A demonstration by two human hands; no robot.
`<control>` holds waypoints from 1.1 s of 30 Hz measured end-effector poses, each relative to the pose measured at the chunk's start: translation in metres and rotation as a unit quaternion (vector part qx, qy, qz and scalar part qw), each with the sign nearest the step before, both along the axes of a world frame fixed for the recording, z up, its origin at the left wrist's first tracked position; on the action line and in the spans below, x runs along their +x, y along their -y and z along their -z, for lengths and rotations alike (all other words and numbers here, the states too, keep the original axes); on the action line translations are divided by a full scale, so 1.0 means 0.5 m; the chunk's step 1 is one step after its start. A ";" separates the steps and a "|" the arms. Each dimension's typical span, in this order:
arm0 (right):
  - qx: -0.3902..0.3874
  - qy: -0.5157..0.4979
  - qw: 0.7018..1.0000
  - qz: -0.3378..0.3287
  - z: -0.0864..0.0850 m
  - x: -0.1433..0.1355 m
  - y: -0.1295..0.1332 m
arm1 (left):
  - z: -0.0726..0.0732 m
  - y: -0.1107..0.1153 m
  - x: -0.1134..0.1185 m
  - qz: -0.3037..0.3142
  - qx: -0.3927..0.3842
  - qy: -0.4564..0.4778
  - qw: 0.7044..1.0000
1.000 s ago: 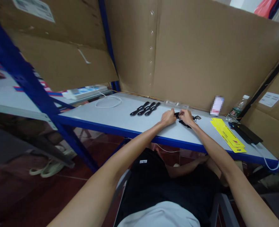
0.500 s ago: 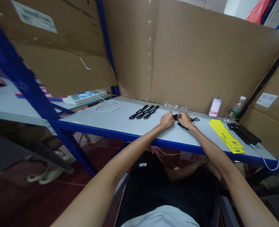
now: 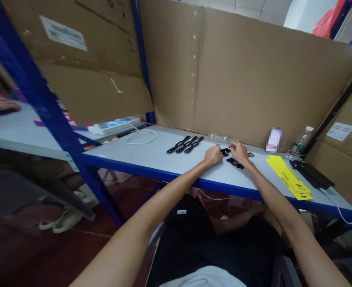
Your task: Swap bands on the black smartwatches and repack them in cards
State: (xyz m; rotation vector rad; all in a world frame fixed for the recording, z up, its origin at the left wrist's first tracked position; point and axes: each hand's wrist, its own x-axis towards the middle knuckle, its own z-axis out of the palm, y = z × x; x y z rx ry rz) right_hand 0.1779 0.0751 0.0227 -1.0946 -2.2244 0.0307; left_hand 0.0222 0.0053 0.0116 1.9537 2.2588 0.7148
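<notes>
My left hand [image 3: 214, 154] is closed round one end of a small black part [image 3: 225, 152] above the grey tabletop. To its right, my right hand [image 3: 239, 152] has its fingers pinched at the other end of that part. Just below my right hand lies another black piece [image 3: 235, 162], and a small metal-looking piece [image 3: 250, 154] shows beyond the knuckles. Three black handle-like tools [image 3: 185, 144] lie side by side, left of my left hand. Clear plastic packaging [image 3: 219, 138] rests behind the hands, against the cardboard.
Yellow cards [image 3: 289, 177], a black case [image 3: 312, 174] with a white cable, a bottle [image 3: 299, 143] and a blurred phone-like object [image 3: 273, 140] are on the right. A white cable [image 3: 140, 136] and power strip [image 3: 114, 125] are at left. Another person's hand [image 3: 1, 105] rests far left.
The view has shifted slightly, so the scene sits further right and lower. Between my hands the black part shows more, and the black piece below my right hand is more exposed.
</notes>
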 end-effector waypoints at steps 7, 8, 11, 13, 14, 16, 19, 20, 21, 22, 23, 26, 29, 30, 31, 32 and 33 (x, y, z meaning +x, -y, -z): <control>-0.030 -0.070 0.993 -0.088 0.009 -0.017 -0.002 | -0.001 0.000 0.000 0.002 0.000 0.002 1.000; -0.037 -0.083 0.992 -0.082 0.008 -0.018 -0.002 | -0.001 0.000 0.000 0.002 -0.001 0.003 1.000; -0.006 -0.110 0.992 -0.057 0.004 -0.015 0.000 | 0.000 -0.002 0.000 0.000 -0.001 0.007 1.000; 0.024 -0.104 0.991 -0.075 0.003 -0.012 0.003 | -0.001 -0.002 0.000 0.001 -0.002 0.008 1.000; 0.033 -0.096 0.991 -0.089 0.003 -0.012 0.005 | -0.002 -0.002 0.000 0.002 -0.003 0.008 1.000; 0.031 -0.077 0.990 -0.112 0.004 -0.014 0.008 | -0.003 0.000 0.000 0.003 -0.007 0.005 1.000; -0.012 -0.055 0.993 -0.100 0.003 -0.019 0.011 | -0.006 0.002 0.000 0.004 -0.009 0.003 1.000; -0.020 -0.055 0.995 -0.082 0.002 -0.020 0.012 | -0.007 0.002 0.000 0.004 -0.009 0.004 1.000; -0.020 -0.060 0.996 -0.060 0.001 -0.021 0.012 | -0.007 0.002 0.000 0.004 -0.010 0.004 1.000; -0.013 -0.065 0.997 -0.040 0.000 -0.021 0.012 | -0.007 0.002 0.000 0.004 -0.012 0.005 1.000; -0.003 -0.068 0.997 -0.025 -0.001 -0.020 0.012 | -0.007 0.002 0.001 0.003 -0.013 0.005 1.000; 0.015 -0.061 0.997 -0.039 0.001 -0.015 0.012 | -0.006 0.002 0.001 0.003 -0.010 0.006 1.000; 0.036 -0.063 0.995 -0.065 0.004 -0.013 0.011 | -0.005 0.002 0.001 0.005 -0.006 0.002 1.000; 0.040 -0.064 0.995 -0.068 0.005 -0.014 0.011 | -0.005 0.002 0.000 0.006 -0.005 0.001 1.000; 0.034 -0.063 0.995 -0.068 0.005 -0.015 0.011 | -0.005 0.003 0.000 0.007 -0.004 -0.001 1.000; 0.019 -0.060 0.996 -0.065 0.004 -0.017 0.011 | -0.005 0.003 0.000 0.007 -0.004 -0.001 1.000; -0.003 -0.059 0.997 -0.059 0.002 -0.019 0.011 | -0.005 0.003 0.000 0.006 -0.005 -0.001 1.000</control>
